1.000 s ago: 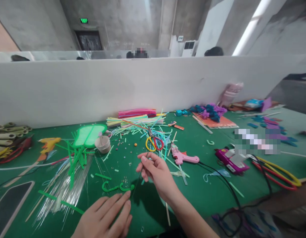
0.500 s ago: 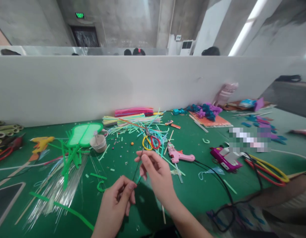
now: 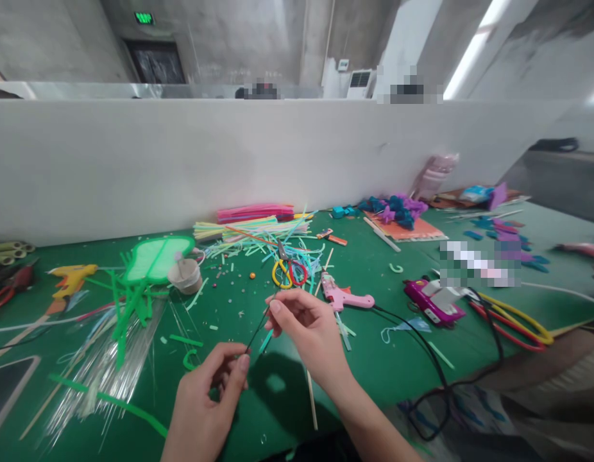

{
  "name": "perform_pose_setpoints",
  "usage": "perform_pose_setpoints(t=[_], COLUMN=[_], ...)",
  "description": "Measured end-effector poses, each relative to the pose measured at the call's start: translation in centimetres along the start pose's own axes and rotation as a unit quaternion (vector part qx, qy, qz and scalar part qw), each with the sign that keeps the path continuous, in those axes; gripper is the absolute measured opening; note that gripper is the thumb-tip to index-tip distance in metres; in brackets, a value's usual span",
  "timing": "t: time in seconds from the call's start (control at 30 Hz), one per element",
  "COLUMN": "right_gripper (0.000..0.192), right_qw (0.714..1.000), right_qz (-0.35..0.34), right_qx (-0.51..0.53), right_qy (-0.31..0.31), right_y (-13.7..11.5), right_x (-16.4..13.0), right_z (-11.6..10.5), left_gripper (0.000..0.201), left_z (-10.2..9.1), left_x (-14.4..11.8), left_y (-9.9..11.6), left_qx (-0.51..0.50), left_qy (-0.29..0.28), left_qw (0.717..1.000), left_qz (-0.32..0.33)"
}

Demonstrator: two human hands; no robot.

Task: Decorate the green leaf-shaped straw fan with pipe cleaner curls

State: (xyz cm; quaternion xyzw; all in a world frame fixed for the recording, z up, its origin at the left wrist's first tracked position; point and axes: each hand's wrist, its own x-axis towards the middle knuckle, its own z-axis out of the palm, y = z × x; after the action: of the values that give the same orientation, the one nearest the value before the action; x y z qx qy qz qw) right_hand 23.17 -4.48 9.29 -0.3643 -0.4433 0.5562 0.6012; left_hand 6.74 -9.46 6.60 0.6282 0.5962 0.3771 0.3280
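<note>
Both hands are raised just above the green worktop, pinching a thin dark strand between them. The left hand has thumb and forefinger pressed together on the strand's lower end; the right hand nips the upper end between thumb and forefinger, its other fingers loosely curled. What the strand is made of cannot be told at this size: it could be wire or a fine plastic filament.

It looks very light and very thin, so it probably gives almost no feel of weight and would slip through a loose grip. It runs nearly straight between the two pinches, which suggests either some stiffness or that it is being kept taut. A fingertip pinch near each end, as here, seems the sensible hold; gripping it mid-length would likely bend or kink it.

Its long axis runs diagonally, from the left hand's fingertips up and to the right toward the right hand's fingertips, pointing roughly at the yellow-and-red scissors that lie beyond the right hand. Taking those scissors as the landmark, the strand hangs in front of them and slightly left. A pink glue gun lies just right of the scissors, and a small paper cup stands well to their left.
</note>
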Motion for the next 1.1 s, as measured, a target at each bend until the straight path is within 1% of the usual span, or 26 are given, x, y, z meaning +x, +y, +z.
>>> perform_pose_setpoints(t=[0.13,0.23,0.37,0.5,0.6,0.73,0.93,1.1], right_gripper=[0.012,0.009,0.008,0.006,0.004,0.005,0.005,0.006], right_qw=[0.999,0.998,0.989,0.983,0.983,0.985,0.986,0.992], right_qz=[0.010,-0.018,-0.081,-0.101,-0.093,-0.073,-0.044,-0.001], right_qx=[-0.008,-0.045,-0.117,-0.150,-0.155,-0.153,-0.162,-0.129], right_qy=[-0.032,-0.050,-0.042,-0.029,-0.029,-0.025,0.002,0.006], right_y=[0.0,-0.3,-0.9,-1.2,-1.1,-0.9,-0.7,-0.5], right_x=[-0.7,-1.1,-1.5,-1.6,-1.6,-1.4,-1.3,-1.1], right_z=[0.5,0.8,0.7,0.5,0.5,0.6,0.7,0.8], left_gripper=[0.034,0.027,0.026,0.025,0.026,0.026,0.026,0.026], left_z=[0.0,-0.1,-0.5,-0.8,-0.8,-0.6,-0.1,0.3], left_x=[0.2,0.4,0.4,0.1,0.0,0.0,0.0,0.0], left_y=[1.6,2.9,3.6,3.4,3.4,3.4,3.6,3.7], left_qx=[-0.007,0.006,0.020,0.022,0.025,0.041,0.065,0.078], left_qy=[0.042,0.082,0.082,0.088,0.078,0.061,0.068,0.065], left_qw=[0.999,0.996,0.995,0.995,0.996,0.996,0.992,0.992], left_qz=[0.014,0.036,0.047,0.040,0.038,0.056,0.082,0.079])
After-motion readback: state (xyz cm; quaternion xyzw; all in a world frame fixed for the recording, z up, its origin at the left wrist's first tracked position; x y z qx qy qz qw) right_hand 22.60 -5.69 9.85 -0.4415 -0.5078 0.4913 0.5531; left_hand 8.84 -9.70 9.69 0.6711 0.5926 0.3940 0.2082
